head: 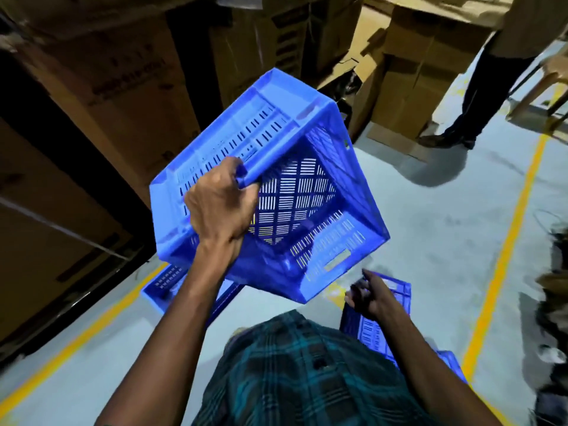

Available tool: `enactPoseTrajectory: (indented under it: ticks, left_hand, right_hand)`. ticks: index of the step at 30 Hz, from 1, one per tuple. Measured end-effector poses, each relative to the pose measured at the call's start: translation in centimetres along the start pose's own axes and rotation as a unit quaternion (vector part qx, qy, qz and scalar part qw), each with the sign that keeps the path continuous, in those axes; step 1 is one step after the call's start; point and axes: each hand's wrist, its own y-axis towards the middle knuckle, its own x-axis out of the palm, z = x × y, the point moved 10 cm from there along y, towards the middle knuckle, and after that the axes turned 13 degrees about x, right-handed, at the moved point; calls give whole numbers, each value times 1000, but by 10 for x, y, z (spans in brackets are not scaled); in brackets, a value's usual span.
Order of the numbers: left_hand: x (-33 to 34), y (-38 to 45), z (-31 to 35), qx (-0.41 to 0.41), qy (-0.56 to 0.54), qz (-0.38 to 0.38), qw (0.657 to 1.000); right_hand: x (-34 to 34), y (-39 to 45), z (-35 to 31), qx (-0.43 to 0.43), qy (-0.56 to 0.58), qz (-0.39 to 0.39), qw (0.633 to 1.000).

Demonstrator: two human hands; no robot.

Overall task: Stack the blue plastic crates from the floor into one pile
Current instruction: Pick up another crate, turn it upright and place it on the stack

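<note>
Mid-carry: left hand (219, 207) grips the rim of a blue crate (276, 186), fingers curled round its edge, crate tilted in the air above the floor (430, 226). Right hand (370, 295) loose, fingers half spread, holding nothing, above another crate (378, 330) near right. Third crate (163, 287) sits near left. Next: level it, lower onto one. Slotted walls, grid base.

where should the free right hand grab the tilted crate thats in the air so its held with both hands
Take the lower rim of the lifted crate near its handle slot, coming up from below on the right. The crate hangs tilted from the left hand gripping the upper rim, so its low edge sits just above the right hand.
</note>
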Motion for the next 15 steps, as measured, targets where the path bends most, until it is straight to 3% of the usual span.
enactPoseTrajectory:
  ticks: [7, 11, 15]
  left_hand:
    - [-39, -25, -16, -46, 49, 28, 997]
    - [-73, -34, -50, -120, 79, 67, 987]
    - [-93, -39, -83, -185, 86, 95, 974]
  right_hand:
    - [62, 20, 0, -20, -191, -9, 981]
    - [120, 17, 22, 4, -203, -81, 976]
    - [154, 17, 15, -27, -175, -99, 979]
